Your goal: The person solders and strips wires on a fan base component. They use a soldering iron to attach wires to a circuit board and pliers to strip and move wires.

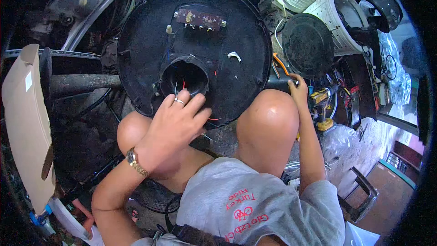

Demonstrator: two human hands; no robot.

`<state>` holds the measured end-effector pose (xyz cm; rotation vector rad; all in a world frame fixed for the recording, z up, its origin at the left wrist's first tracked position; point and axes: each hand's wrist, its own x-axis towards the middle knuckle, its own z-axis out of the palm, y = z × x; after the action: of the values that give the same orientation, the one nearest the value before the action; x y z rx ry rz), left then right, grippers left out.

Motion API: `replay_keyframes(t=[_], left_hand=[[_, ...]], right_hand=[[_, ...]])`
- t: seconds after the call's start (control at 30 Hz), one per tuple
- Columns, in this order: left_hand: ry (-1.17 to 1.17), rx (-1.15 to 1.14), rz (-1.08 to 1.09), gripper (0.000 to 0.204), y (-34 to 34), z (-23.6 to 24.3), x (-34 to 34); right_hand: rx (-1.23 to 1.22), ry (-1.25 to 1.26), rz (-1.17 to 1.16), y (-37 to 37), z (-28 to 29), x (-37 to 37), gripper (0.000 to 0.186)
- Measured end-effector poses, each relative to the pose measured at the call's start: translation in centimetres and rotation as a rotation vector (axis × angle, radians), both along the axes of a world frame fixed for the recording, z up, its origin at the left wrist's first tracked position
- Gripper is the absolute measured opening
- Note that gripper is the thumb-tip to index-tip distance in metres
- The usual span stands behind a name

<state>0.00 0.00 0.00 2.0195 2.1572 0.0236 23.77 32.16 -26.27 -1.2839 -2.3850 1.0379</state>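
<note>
My left hand (180, 116), with a ring and a wristwatch, is over the lower rim of a large round black plastic housing (236, 79). Its fingers are bent together on thin wires; a red wire end (184, 84) and a pale one stick up past the fingertips, in front of the round central opening (193, 70). More red wire shows below the hand. At the right of the housing, my right hand (298, 92) has its fingers closed on one end of orange-handled pliers (281, 64); the fingers partly hide the tool.
A brown terminal strip (200, 20) and a small white piece (234, 56) lie on the housing. To the right are a round black lid (308, 45), white perforated tubs (337, 18) and a yellow cordless drill (322, 98). Cardboard (27, 123) stands at the left.
</note>
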Motion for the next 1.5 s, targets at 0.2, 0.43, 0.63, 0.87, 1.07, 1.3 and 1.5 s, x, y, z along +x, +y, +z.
replay_keyframes(t=[0.2, 0.43, 0.63, 0.87, 1.07, 1.3, 1.5], left_hand=[[-0.215, 0.135, 0.104, 0.017, 1.8, -0.6, -0.9], [-0.699, 0.319, 0.498, 0.008, 2.1, 1.5, -3.1], [-0.572, 0.393, 0.511, 0.013, 2.3, 2.3, -3.3], [-0.907, 0.193, 0.344, 0.029, 3.8, 3.4, -2.9], [-1.354, 0.476, 0.479, 0.024, 3.7, 5.3, -5.4], [-1.218, 0.547, 0.389, 0.021, 4.7, -0.3, -1.9], [-1.316, 0.442, 0.572, 0.015, 4.8, 0.7, -2.7]], right_hand=[[-0.053, 0.447, 0.036, -0.4, 12.8, -5.2, 0.024], [0.496, 0.275, 0.942, -13.3, 29.1, -11.2, 0.023], [0.623, -0.074, 1.119, -21.3, 22.4, -11.5, 0.026], [0.643, 0.055, 1.146, -22.1, 25.6, -11.9, 0.01], [0.795, 0.221, 0.918, -16.8, 31.9, -16.0, 0.006], [0.527, 0.306, 0.916, -11.5, 29.9, -16.8, 0.011], [0.473, 0.538, 0.914, -9.5, 28.0, -17.2, 0.02]])
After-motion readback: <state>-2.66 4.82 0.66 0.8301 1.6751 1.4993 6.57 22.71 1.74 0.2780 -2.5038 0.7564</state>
